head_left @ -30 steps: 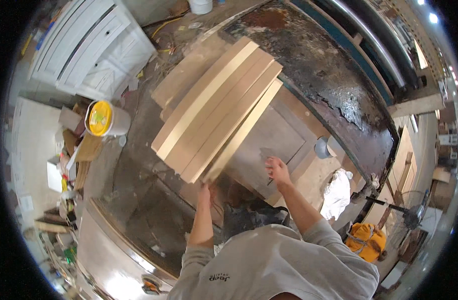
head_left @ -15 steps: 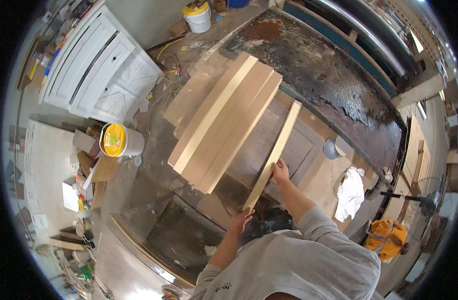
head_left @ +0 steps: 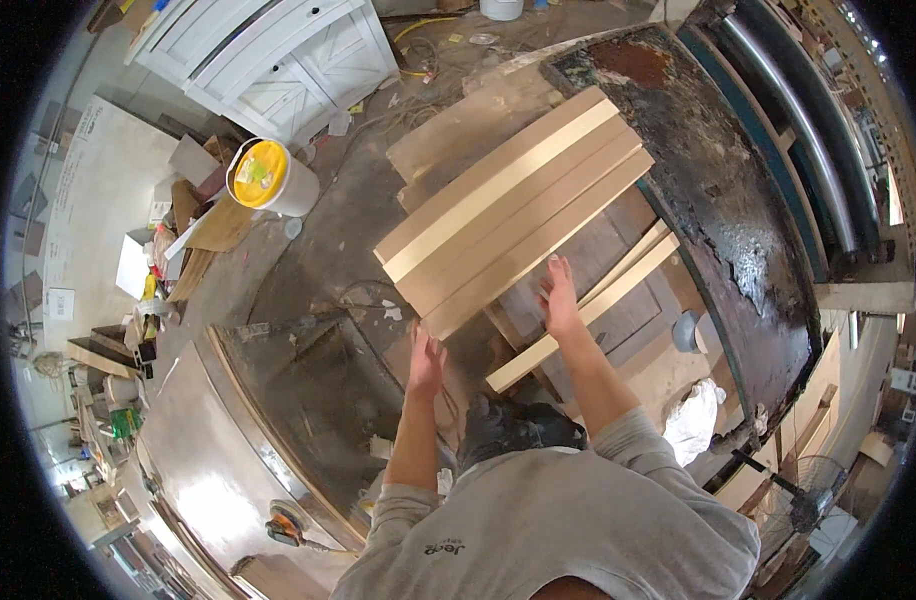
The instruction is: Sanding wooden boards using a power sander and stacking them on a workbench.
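A stack of long light-brown boards (head_left: 508, 215) lies slantwise in front of me, with one paler board among them. At its near left corner is my left hand (head_left: 427, 362), fingers stretched up close to the board ends; whether they touch is hard to tell. My right hand (head_left: 559, 300) is beside the stack's right long edge, fingers apart and holding nothing. Two narrow wooden strips, a nearer pale strip (head_left: 623, 288) and a partly hidden strip (head_left: 633, 250), lie to the right on a dark panel (head_left: 643, 318). My right forearm crosses over the nearer one.
A dark, stained table top (head_left: 718, 170) with a metal roller (head_left: 793, 130) runs along the right. White cloth (head_left: 694, 420) and a grey round object (head_left: 688, 332) lie nearby. At left stand a yellow-lidded bucket (head_left: 296, 188) and a white cabinet (head_left: 318, 70). An orange sander (head_left: 286, 524) rests lower left.
Both hands have let go of the narrow strip, which now lies on the right. They have moved over to the board stack. The whole view has shifted as well.
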The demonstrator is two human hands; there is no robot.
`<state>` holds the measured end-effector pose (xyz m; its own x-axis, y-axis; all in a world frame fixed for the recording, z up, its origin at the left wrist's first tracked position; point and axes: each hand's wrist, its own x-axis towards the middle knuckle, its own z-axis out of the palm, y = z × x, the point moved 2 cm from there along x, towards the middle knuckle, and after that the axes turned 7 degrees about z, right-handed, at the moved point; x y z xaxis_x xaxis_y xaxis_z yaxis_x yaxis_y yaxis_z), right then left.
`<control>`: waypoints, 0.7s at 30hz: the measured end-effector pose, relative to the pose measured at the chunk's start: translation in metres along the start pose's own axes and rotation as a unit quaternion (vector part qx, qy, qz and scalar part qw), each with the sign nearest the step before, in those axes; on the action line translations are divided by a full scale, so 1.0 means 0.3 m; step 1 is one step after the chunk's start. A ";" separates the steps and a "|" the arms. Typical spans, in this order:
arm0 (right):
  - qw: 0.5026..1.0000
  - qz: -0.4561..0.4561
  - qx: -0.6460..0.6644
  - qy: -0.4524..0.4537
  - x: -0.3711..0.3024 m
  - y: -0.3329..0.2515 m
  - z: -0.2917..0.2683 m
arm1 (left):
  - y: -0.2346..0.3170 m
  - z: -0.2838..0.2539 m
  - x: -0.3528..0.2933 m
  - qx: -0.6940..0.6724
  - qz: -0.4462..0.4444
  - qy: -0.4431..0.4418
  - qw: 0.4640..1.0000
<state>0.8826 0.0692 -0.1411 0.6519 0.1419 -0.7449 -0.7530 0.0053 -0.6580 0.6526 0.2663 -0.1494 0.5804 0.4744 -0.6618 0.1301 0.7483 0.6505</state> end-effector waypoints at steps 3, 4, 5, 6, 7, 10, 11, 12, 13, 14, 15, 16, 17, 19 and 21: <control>0.998 0.003 -0.038 -0.059 0.007 0.000 0.095 | 0.001 0.022 0.051 0.017 0.002 -0.021 1.000; 0.990 -0.042 -0.102 -0.089 0.011 -0.010 0.117 | -0.007 0.024 0.070 0.031 -0.006 -0.021 0.999; 0.993 0.092 0.060 -0.029 0.027 -0.008 0.121 | -0.015 0.018 0.074 0.027 -0.007 -0.022 0.999; 0.994 0.091 0.058 -0.026 0.021 -0.019 0.118 | -0.016 0.015 0.065 0.013 -0.019 -0.031 0.999; 0.995 0.089 0.037 -0.022 0.014 -0.027 0.111 | -0.020 0.013 0.058 -0.001 -0.030 -0.040 0.999; 0.996 0.086 0.020 -0.024 0.012 -0.033 0.106 | -0.114 -0.080 0.116 -0.075 -0.041 0.022 0.996; 0.996 0.085 0.027 -0.027 0.016 -0.028 0.107 | -0.133 -0.115 0.134 -0.078 -0.041 0.024 0.996; 0.996 0.085 0.025 -0.024 0.022 -0.026 0.098 | -0.136 -0.115 0.143 -0.090 -0.030 -0.018 0.995; 0.996 0.083 0.026 -0.038 0.028 -0.022 0.096 | -0.143 -0.111 0.151 -0.103 -0.019 -0.059 0.993; 0.995 0.081 0.027 -0.052 0.033 -0.018 0.094 | -0.152 -0.115 0.155 -0.105 -0.020 -0.058 0.993; 0.995 0.081 0.026 -0.046 0.036 -0.019 0.072 | -0.137 -0.083 0.147 -0.100 0.003 -0.071 0.992; 0.996 0.075 0.021 -0.038 0.037 -0.021 0.067 | -0.118 -0.068 0.142 -0.094 0.029 -0.082 0.992; 0.997 0.069 0.015 -0.031 0.036 -0.023 0.061 | -0.119 -0.055 0.123 -0.094 0.027 -0.082 0.992; 0.996 0.082 0.039 -0.014 0.033 -0.046 0.031 | -0.158 -0.053 0.060 -0.050 0.031 -0.043 0.997; 0.993 0.074 0.081 -0.037 0.026 -0.100 0.013 | -0.209 -0.048 -0.019 -0.063 0.054 -0.067 0.994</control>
<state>0.9100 0.0740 -0.1267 0.5292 0.2261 -0.8178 -0.8485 0.1369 -0.5112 0.6296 0.2234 -0.1918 0.6879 0.4961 -0.5298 -0.0362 0.7525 0.6576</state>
